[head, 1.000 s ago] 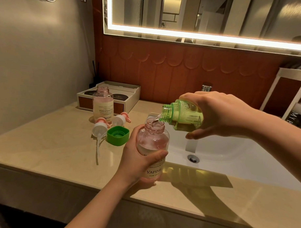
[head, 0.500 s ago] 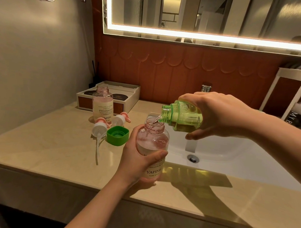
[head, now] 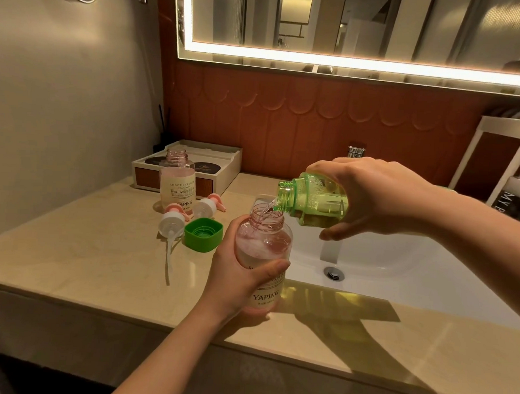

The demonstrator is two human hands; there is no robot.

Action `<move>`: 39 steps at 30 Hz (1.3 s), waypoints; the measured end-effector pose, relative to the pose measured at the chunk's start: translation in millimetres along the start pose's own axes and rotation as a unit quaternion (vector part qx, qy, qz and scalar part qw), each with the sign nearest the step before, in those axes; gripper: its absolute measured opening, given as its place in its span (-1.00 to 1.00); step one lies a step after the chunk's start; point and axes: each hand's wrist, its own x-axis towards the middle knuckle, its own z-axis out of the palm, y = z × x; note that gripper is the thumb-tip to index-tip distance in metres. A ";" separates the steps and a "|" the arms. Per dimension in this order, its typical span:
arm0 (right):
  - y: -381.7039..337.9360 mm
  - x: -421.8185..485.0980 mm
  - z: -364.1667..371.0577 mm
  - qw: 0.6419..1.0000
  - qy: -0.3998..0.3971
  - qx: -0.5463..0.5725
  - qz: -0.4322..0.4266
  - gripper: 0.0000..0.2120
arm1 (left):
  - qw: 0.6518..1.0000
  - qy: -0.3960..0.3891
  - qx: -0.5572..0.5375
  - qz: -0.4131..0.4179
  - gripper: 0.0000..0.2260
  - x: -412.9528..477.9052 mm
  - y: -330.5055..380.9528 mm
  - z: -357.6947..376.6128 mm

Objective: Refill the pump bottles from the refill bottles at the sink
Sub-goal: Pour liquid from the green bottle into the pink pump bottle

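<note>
The green refill bottle point(head: 314, 204) is translucent and uncapped. The right hand point(head: 376, 198) holds it tipped almost flat above the left edge of the sink point(head: 398, 260), neck pointing left, and a thin clear stream runs from it into the pink pump bottle point(head: 263, 247). That bottle is clear, open-topped and partly filled, with a white "YAPING" label. The left hand point(head: 235, 272) grips it upright at the sink's front-left corner. Further left of the sink, on the tabletop point(head: 89, 249), a second pump bottle point(head: 176, 182) stands upright and open. Two white-and-pink pump heads lie on their sides before it — the near pump head point(head: 172, 221) and the far pump head point(head: 207, 206). Between them and the sink lies the green cap point(head: 203, 234), its hollow facing up.
</note>
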 end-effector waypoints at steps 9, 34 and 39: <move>1.1 -0.4 0.5 1.000 0.003 0.006 0.002 -0.16 | 1.000 -0.006 0.007 0.007 -0.44 1.1 -3.7 -2.3; 11.1 1.3 16.4 0.982 0.007 0.189 -0.020 -0.24 | 1.000 -0.010 0.015 0.000 -0.37 2.8 -7.9 -2.9; 16.7 2.9 28.9 0.970 0.019 0.241 -0.036 -0.25 | 1.000 -0.009 0.011 0.005 -0.41 2.0 -6.5 -3.6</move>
